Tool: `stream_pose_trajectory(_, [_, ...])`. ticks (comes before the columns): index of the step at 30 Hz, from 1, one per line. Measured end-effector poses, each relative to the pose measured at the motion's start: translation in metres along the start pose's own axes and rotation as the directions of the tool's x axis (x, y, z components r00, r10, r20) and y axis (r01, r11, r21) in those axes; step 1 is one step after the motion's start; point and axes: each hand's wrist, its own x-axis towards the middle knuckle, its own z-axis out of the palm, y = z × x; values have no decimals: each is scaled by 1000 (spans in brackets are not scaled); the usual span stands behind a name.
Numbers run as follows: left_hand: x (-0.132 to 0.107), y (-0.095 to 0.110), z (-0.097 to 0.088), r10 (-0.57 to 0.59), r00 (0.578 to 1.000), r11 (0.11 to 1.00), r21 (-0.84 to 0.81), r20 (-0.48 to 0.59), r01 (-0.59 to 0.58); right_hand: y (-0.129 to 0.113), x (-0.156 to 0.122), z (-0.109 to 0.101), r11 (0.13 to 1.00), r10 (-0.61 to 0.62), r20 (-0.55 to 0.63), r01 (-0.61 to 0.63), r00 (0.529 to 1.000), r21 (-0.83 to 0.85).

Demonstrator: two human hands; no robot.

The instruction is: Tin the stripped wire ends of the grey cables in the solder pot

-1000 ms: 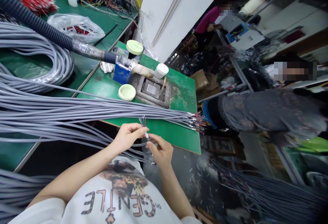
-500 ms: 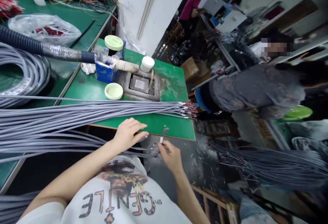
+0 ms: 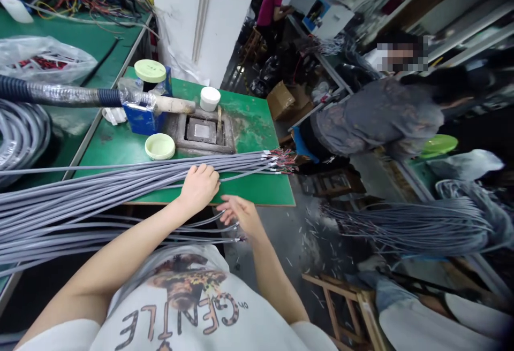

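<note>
A bundle of grey cables (image 3: 132, 176) lies along the front of the green table, its stripped ends with thin coloured wires (image 3: 284, 159) at the right. My left hand (image 3: 201, 186) is closed over the near side of this bundle, fingers curled round grey cable; how many strands it holds is hidden. My right hand (image 3: 241, 213) is just right of it, fingers apart and nothing visible between them. Below the table edge, a second group of grey cables (image 3: 160, 228) runs to the right, and its ends lie beside my right fingers.
Behind the bundle, a square grimy pot (image 3: 206, 150) is set in the table, with a brush (image 3: 219, 121) on it. Nearby are a white tub (image 3: 210, 98), a pale green dish (image 3: 159, 146) and a hose (image 3: 72, 96). A co-worker (image 3: 373, 121) bends at the right, by a wooden stool (image 3: 333, 308).
My left hand has moved up onto the cable bundle and closed. My right hand has let go of the white-tipped cable end and spread its fingers. The view has swung right.
</note>
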Motion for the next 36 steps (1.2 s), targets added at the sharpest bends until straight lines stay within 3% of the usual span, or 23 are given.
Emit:
stream_pose_trajectory(2, [-8,2,-5,1,999,995,-101,-35,-4,-11,12,-5,984,-76,-171,101,982,144])
stream_pose_trajectory(3, [-15,4,-8,10,999,988,-152,-42,-16,-17,16,-10,966,-136,-277,189,951,175])
stream_pose_trajectory(5, [-29,10,-13,43,999,967,-249,-12,-44,-31,18,-18,916,-275,-464,376,842,140])
stream_pose_trajectory(7, [-44,16,-17,89,993,929,-366,82,-53,-42,14,-22,881,-394,-514,473,762,25])
stream_pose_trajectory(8, [-50,18,-19,94,986,897,-441,135,-25,-45,10,-21,879,-433,-473,476,768,-32])
stream_pose_trajectory(10, [-57,19,-24,59,973,797,-597,225,90,-48,1,-17,894,-447,-303,427,842,-134])
stream_pose_trajectory(12, [-59,18,-30,-69,959,646,-720,275,253,-45,-7,-9,903,-403,-125,371,907,-219])
stream_pose_trajectory(15, [-55,12,-39,-329,888,364,-824,322,434,-38,-15,3,891,-348,23,338,937,-303])
stream_pose_trajectory(19, [-43,5,-46,-507,770,11,-890,388,456,-33,-20,13,872,-313,124,336,942,-355])
stream_pose_trajectory(22, [-35,4,-45,-528,733,-160,-898,429,411,-32,-20,16,850,-322,168,362,932,-383])
stream_pose_trajectory(26, [-27,4,-40,-478,752,-294,-890,454,350,-30,-20,19,840,-316,204,373,927,-393])
stream_pose_trajectory(30, [-21,5,-39,-421,779,-375,-871,464,316,-30,-21,20,859,-285,215,348,934,-376])
stream_pose_trajectory(36, [-18,6,-39,-455,767,-344,-884,451,316,-31,-20,23,879,-250,204,310,947,-362])
